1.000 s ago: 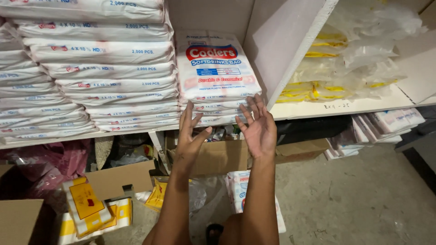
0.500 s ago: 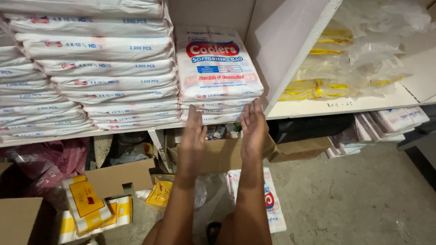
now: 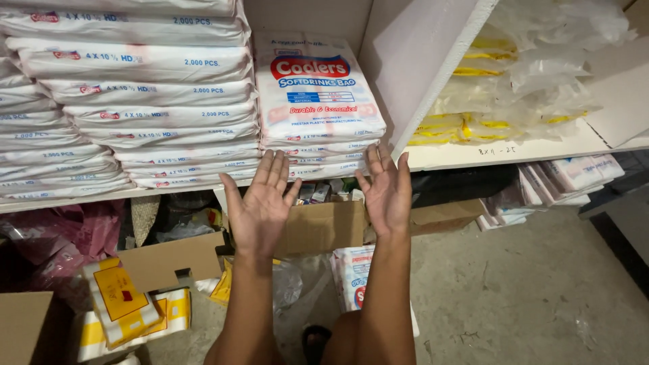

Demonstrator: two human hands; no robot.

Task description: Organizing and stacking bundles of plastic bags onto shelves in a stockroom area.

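I see my left hand raised palm-up with the fingers spread and nothing in it, and my right hand beside it, equally splayed and empty. Both fingertips sit just below the front edge of the stack of white plastic-wrapped bag packs with a red and blue label, without touching it as far as I can tell. That stack is my landmark: it lies on the white shelf board, tilted a little toward me, its top pack face-up.

Left of the stack stands a taller pile of flat white packs with blue print. Right of the stack, past a white upright divider panel, lie clear bags of yellow-printed packs. Directly below the stack, behind my hands, an open brown cardboard box holds small items I cannot make out. Below the stack and nearer me, between my forearms, another white pack with red and blue print lies on the grey concrete floor. Far down-left of the stack are yellow and white packets.
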